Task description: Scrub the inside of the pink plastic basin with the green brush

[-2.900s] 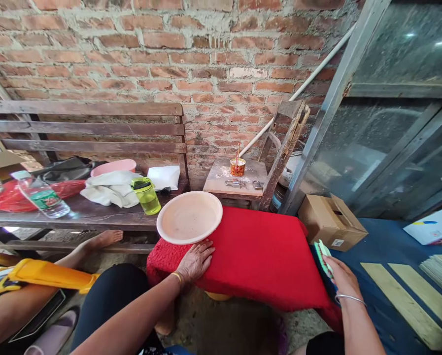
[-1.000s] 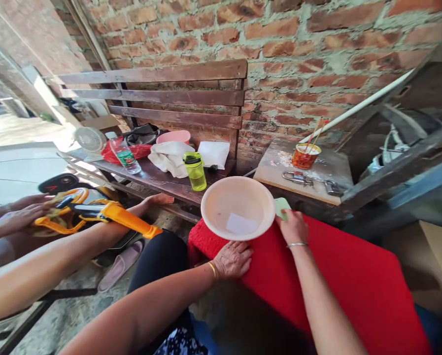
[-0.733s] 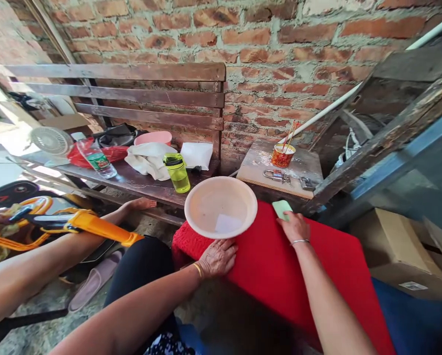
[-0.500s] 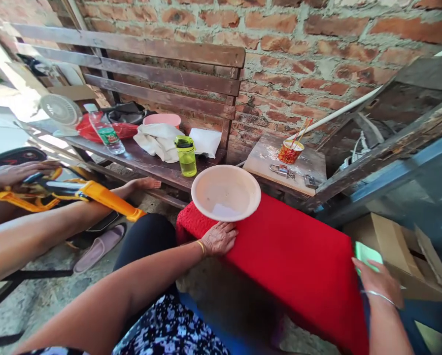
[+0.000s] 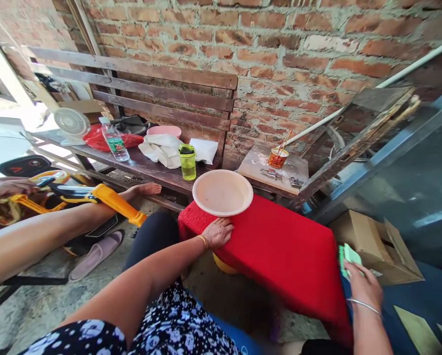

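Observation:
My left hand (image 5: pixel 219 232) lies flat on the red cloth (image 5: pixel 280 246) at its near edge, just below a pale pink basin (image 5: pixel 222 193), with nothing in its grasp. The fingertips come close to the basin's rim; whether they touch it I cannot tell. At the far right, my right hand (image 5: pixel 364 283) grips a light green brush (image 5: pixel 351 255). Its bristles face the cloth's right end, where the cloth hangs over the edge. Part of the brush is hidden behind my fingers.
A wooden bench (image 5: pixel 150 167) holds a water bottle (image 5: pixel 114 140), a yellow-green cup (image 5: pixel 187 162) and white cloths. Padlocks (image 5: pixel 270 173) and a paper cup (image 5: pixel 278 158) sit on a small board. A cardboard box (image 5: pixel 372 246) stands right. Another person's legs (image 5: pixel 58 236) extend from the left.
The view has shifted slightly. My right hand and the brush appear farther left and lower, and the bristles now show beside the cloth's end. My left hand stays on the cloth.

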